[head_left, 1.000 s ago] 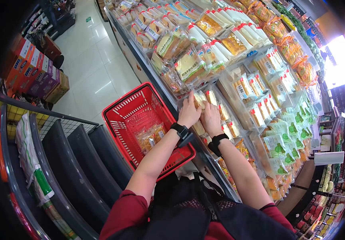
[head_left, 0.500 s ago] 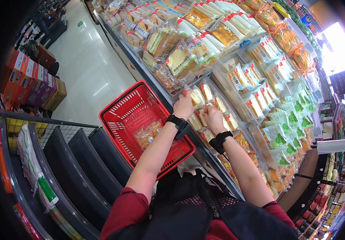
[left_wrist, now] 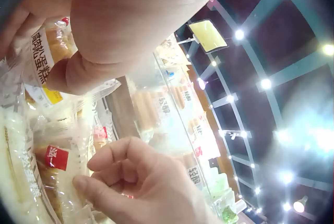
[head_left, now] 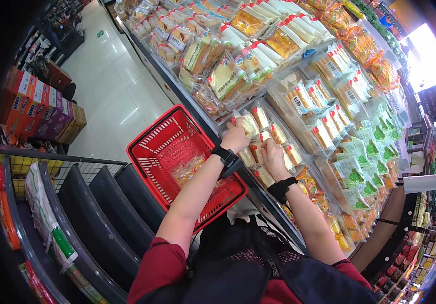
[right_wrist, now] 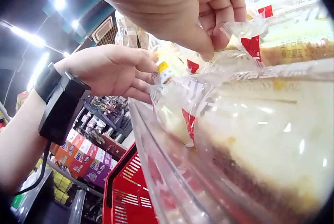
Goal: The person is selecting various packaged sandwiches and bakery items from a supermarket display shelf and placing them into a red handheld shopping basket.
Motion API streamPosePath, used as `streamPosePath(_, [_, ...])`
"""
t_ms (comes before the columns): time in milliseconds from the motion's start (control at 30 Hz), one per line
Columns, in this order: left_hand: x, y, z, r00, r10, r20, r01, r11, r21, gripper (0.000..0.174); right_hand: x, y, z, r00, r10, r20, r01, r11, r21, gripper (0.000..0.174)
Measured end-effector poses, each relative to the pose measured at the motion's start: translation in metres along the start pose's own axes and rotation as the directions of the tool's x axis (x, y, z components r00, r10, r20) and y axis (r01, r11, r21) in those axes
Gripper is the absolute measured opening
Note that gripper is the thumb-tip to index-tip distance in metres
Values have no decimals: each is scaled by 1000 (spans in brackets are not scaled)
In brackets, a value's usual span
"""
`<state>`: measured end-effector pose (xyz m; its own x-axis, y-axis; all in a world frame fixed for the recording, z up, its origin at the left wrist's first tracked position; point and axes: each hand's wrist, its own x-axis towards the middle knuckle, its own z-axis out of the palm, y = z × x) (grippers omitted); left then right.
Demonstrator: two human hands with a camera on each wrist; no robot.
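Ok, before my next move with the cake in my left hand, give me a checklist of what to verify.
1. Left hand has hold of the cake packet: ok, thumb across its front.
2. Label readable: not ok, the thumb covers part of it.
3. Right hand gripping a packet: cannot tell; its fingers are curled at the wrappers, but a pinch is unclear.
4. Cake packet clear of its neighbours: cannot tell, wrappers crowd together there.
5. Red basket nearby and open upward: ok, beside the display, on your left.
6. Room in the basket: ok, a few packets lie in it, with bare base showing.
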<state>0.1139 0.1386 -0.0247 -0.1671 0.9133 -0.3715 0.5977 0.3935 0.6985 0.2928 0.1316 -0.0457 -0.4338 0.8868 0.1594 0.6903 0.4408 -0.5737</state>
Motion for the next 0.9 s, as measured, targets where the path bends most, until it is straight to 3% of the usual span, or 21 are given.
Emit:
streamPosePath(233, [-16,-2,2,998,65,-12,-64,995,77,75,2,-5,-2,999,15,48,-15,1000,-12,12])
streamPosePath(300, [-25,-2,0,982,161,-94,-129,951,280,71,3,-11,-7,999,-31,-24,30,999,-24,16])
streamPosePath(333, [-26,-4,3,982,162,-96,-129,951,280,71,6,-14,-9,999,-33,-24,32,999,-25,16])
streamPosePath(400, [-28,-6,6,933,263,-247,-141,895,423,65,18,-17,-11,989,-97,-111,91,994,-53,17])
streamPosePath(500, [-33,-1,7,867,387,-314,-222,864,451,58,35,-6,-5,1000,24,18,-21,984,-177,18])
streamPosePath(633, [-32,-8,10,904,354,-240,-256,898,358,54,54,-2,11,956,234,175,-169,932,-322,29])
streamPosePath(833, [-29,-15,9,868,378,-321,-280,908,311,44,65,0,14,947,217,237,-121,924,-363,25])
streamPosePath(900, [-32,-14,7,912,329,-245,-268,930,251,42,62,-5,12,952,212,221,-127,930,-345,23])
